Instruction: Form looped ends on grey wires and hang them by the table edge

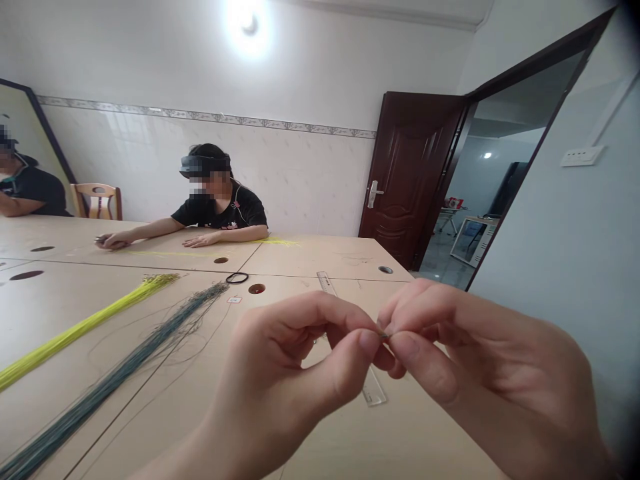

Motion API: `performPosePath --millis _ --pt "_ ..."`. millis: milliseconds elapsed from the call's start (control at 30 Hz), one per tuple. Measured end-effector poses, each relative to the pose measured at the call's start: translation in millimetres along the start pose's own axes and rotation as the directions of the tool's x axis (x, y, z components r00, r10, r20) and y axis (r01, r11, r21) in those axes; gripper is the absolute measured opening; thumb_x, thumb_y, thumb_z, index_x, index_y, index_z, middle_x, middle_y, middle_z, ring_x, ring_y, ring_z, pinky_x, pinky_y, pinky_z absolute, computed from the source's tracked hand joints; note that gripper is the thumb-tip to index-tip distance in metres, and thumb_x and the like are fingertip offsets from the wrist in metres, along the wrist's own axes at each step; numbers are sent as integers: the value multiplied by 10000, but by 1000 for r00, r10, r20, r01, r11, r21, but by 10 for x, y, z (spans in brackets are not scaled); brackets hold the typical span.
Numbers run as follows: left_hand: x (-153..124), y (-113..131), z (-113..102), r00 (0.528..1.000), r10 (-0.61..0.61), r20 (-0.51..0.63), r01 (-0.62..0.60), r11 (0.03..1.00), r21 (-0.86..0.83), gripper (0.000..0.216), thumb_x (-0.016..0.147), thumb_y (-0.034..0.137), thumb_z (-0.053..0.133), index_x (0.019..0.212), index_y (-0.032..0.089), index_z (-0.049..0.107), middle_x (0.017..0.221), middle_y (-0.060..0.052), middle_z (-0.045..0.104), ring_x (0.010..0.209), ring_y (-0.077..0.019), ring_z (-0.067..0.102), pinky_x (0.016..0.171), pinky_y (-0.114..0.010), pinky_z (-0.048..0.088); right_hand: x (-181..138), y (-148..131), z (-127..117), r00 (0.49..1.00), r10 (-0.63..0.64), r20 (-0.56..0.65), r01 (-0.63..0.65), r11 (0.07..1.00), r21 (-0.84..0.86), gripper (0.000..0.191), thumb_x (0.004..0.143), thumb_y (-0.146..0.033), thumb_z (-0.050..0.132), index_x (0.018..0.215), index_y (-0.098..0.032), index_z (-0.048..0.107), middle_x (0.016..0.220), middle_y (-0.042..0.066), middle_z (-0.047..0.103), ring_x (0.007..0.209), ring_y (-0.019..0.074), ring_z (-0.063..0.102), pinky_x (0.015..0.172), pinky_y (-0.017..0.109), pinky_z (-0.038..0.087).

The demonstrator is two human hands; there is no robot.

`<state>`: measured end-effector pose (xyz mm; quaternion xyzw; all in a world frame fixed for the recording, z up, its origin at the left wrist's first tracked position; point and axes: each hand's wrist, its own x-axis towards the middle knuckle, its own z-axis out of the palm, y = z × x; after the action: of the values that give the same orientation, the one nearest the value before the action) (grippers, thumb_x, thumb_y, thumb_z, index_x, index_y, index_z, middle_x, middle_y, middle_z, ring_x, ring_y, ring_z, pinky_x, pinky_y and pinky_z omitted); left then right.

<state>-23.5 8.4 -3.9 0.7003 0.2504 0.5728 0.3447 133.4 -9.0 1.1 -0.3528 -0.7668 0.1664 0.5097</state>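
Observation:
My left hand (310, 360) and my right hand (480, 360) meet fingertip to fingertip above the table, each in a pinch of thumb and forefinger. Between them shows a tiny greenish bit of thread (385, 336); most of it is hidden by the fingers. Beneath the hands lies a clear ruler (374, 392), partly covered by them. To the left, a long bundle of dark green threads (130, 360) stretches across the table, with loose strands and tangled ends. Farther left runs a bundle of yellow threads (95, 320).
A black ring (237, 277) and a small label (234, 301) lie near the green bundle's end. The tabletop (165, 420) has round holes and seams. Across it sits a person (220, 207) in a headset, beside yellow threads; another person (33, 190) sits far left. A door (415, 160) stands open.

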Motion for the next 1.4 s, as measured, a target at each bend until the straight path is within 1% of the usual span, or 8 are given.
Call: performPosePath --millis 300,433,600,833,1033,1233,1400 --pt "8 5 -3 999 28 -22 -26 997 67 164 723 58 580 634 188 627 562 68 662 420 -34 497 352 -103 365 6 12 -6 1000 -25 -10 25 1000 -14 109 825 -209 559 719 -230 571 655 -37 593 635 125 595 544 250 481" --pt "-6 -10 -5 999 36 -20 -34 996 84 153 725 71 581 630 186 619 574 54 661 506 -63 574 424 -110 436 16 9 -12 1000 -31 5 31 999 -16 110 825 -189 556 723 -230 567 664 -39 596 660 127 603 555 243 502" --pt "-20 -17 -9 999 44 -24 -41 992 123 152 715 73 578 615 183 607 567 47 651 511 -78 582 465 -132 481 6 -14 -18 999 -42 0 42 999 -13 115 812 -172 563 709 -224 565 654 -34 592 657 127 601 567 237 509" --pt "-15 -3 -15 998 55 -25 -52 991 127 154 716 75 575 613 185 607 561 52 648 509 -72 584 467 -124 479 5 -8 -14 999 -47 -6 46 999 -27 122 816 -172 558 706 -224 566 661 -27 598 660 136 603 568 245 514" --pt "1 -7 -5 999 46 -23 -43 991 125 146 721 82 581 625 189 605 573 48 653 518 -81 589 477 -140 486 23 0 5 998 -54 -17 54 998 -39 119 809 -162 562 711 -230 563 668 -41 594 660 118 601 563 220 510" --pt "4 -9 -4 998 57 -35 -52 990 132 158 706 62 562 613 185 595 565 45 647 511 -88 590 470 -154 482 -2 -10 -5 999 -54 -6 53 998 -42 115 810 -160 555 717 -226 566 671 -31 598 667 126 606 573 228 523" --pt "4 -4 1 997 63 -33 -58 988 146 156 703 65 567 607 185 591 556 53 642 500 -76 582 464 -139 472 15 -14 0 998 -55 -12 55 996 -65 112 803 -163 561 711 -227 569 666 -29 598 665 129 608 572 227 529"
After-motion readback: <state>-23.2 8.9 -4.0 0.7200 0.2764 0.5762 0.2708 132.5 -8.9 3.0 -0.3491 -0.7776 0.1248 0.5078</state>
